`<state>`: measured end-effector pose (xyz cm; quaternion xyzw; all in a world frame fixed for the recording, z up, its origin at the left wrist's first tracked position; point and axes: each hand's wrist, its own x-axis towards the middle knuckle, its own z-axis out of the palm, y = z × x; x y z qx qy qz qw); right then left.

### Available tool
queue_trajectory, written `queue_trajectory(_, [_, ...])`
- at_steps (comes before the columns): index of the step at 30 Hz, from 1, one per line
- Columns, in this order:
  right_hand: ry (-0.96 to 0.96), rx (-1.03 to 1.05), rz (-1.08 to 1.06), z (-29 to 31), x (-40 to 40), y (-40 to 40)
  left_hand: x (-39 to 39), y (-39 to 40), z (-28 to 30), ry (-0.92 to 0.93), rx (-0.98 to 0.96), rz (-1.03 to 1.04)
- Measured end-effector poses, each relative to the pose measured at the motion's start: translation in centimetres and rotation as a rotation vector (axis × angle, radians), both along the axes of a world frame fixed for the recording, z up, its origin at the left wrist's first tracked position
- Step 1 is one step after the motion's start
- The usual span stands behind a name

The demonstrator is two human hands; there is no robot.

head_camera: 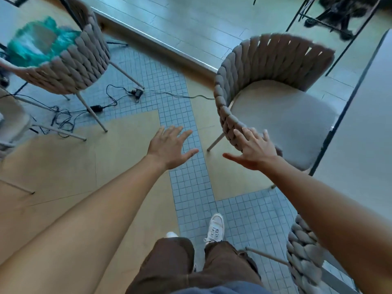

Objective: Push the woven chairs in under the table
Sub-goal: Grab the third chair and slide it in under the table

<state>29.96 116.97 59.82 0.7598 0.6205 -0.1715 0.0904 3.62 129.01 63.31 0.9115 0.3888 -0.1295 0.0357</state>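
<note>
A woven chair with a grey braided back and a pale seat stands at centre right, its seat partly under the grey table along the right edge. My right hand is spread open with its fingers resting on the near end of the chair's braided back. My left hand hovers open over the tiled floor, left of that chair and touching nothing. A second woven chair shows at the lower right, partly hidden by my right forearm.
Another woven chair stands at upper left holding a teal bag. Black cables and adapters lie on the floor beneath it. A metal floor strip crosses the top. My feet in white shoes stand on the tiles.
</note>
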Motion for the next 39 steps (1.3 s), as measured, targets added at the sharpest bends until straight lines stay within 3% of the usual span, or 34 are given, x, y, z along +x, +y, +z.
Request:
queue_trajectory(10, [0.037, -0.087, -0.277, -2.9, 0.0, 6.7, 4.2, 13.4, -3.4, 0.000, -0.049, -0.274])
queue_trajectory(20, [0.089, -0.096, -0.691, -6.0, -3.1, 11.6, 10.5, 24.4, -5.8, 0.066, -0.145, -0.715])
queue_trajectory(28, [0.093, -0.091, -0.748, -8.0, -1.6, 14.8, 19.0, 27.0, -8.1, 0.059, -0.079, -0.980])
queue_trajectory(39, [0.167, -0.032, -0.859, -10.5, 0.6, 21.6, 28.3, 30.8, -11.0, 0.270, 0.063, -1.225])
